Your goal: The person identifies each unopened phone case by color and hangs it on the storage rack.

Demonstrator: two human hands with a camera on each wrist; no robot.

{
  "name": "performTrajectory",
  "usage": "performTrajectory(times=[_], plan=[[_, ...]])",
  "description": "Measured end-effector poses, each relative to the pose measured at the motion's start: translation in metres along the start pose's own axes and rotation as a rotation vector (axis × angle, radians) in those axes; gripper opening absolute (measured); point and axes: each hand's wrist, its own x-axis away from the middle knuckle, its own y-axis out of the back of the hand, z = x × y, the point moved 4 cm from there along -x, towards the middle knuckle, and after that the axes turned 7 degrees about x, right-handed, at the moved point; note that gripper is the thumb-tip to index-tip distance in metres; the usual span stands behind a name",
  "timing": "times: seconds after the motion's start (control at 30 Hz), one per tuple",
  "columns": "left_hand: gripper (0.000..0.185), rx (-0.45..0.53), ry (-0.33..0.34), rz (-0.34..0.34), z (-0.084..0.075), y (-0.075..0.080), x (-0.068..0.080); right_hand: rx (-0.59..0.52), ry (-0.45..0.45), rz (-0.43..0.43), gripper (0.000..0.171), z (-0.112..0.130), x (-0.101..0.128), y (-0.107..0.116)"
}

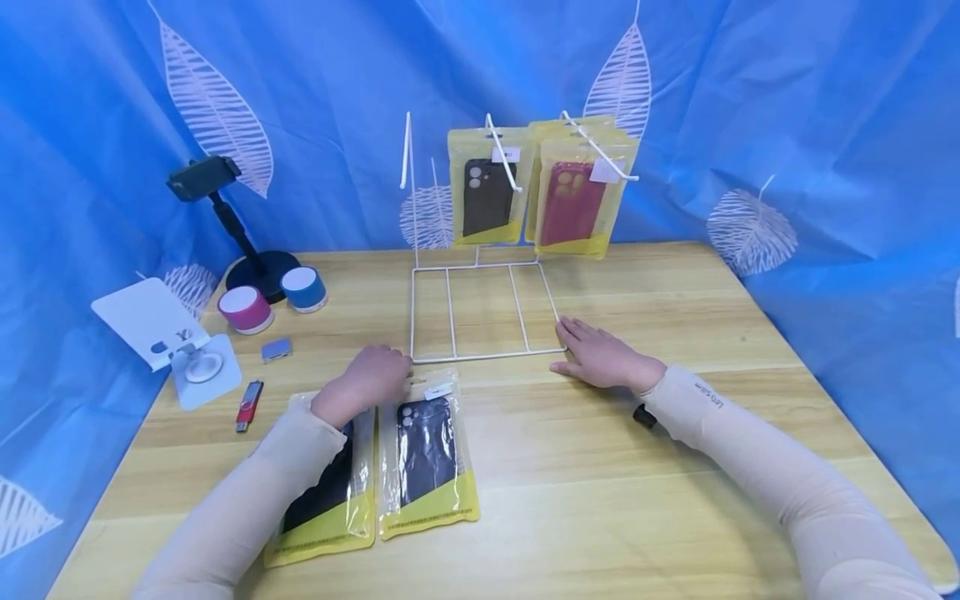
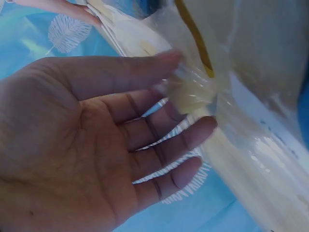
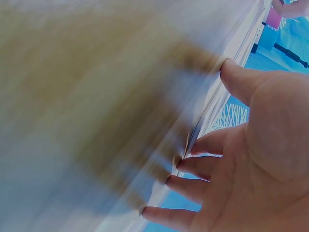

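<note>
My left hand (image 1: 367, 377) is at the top edge of a packaged phone case (image 1: 429, 450), a dark case in a clear bag with a yellow bottom. In the left wrist view, thumb and index finger pinch the bag's clear plastic (image 2: 195, 92). A second packaged phone case (image 1: 318, 533) lies beside it, partly under my left forearm. My right hand (image 1: 603, 357) rests flat on the table, fingertips at the front right corner of a white wire display rack (image 1: 487, 358). Its fingers are extended in the right wrist view.
Packaged cases hang from the rack's hooks: a black one (image 1: 487, 200) in the middle and a red one (image 1: 573, 204) in front on the right. On the left stand a phone holder (image 1: 258, 271), pink (image 1: 246, 312) and blue (image 1: 303, 292) cylinders, a white stand (image 1: 206, 367) and a USB stick (image 1: 250, 406).
</note>
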Motion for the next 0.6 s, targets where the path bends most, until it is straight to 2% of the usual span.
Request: performTrajectory(times=[0.13,0.27,0.4,0.5,0.6], plan=[[0.008,0.052,-0.022,-0.066,0.001,0.005,0.003,0.003,0.004,-0.004,0.083,0.003,0.0,0.001],[0.008,0.179,-0.023,-0.158,0.0,0.018,0.008,0.004,-0.001,-0.006,0.083,0.002,0.001,0.001],[0.005,0.329,-0.038,-0.305,-0.003,0.039,0.016,0.004,0.004,-0.012,0.083,0.003,0.002,0.001],[0.009,0.476,-0.075,-0.417,-0.009,0.057,0.022,0.004,0.01,-0.018,0.082,0.004,0.002,0.002],[0.012,0.635,-0.118,-0.491,-0.016,0.073,0.027,0.001,0.009,-0.018,0.082,0.003,0.002,0.001]])
